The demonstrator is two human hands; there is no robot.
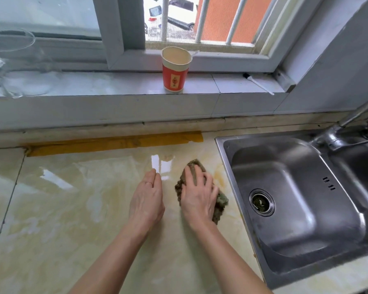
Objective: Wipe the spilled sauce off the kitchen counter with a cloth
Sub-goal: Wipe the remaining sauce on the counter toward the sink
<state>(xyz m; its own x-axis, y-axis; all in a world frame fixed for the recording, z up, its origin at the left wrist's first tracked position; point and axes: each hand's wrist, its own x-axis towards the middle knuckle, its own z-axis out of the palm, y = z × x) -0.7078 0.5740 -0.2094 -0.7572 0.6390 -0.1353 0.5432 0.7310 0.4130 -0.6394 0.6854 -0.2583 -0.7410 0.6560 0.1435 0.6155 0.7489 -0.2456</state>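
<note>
Your right hand [197, 188] grip lies spread flat, pressing the cloth [221, 203] on the bench [72, 209], cloth axis 11-to-5, faint sauce smear [218, 177] just at its 2 o'clock beside the sink [223, 164], left hand [147, 194] relaxed, empty, at 9.

Olive-brown cloth [202, 188], cream marbled counter [72, 209] with amber smear [219, 179], red-and-white cup [175, 71]
</note>
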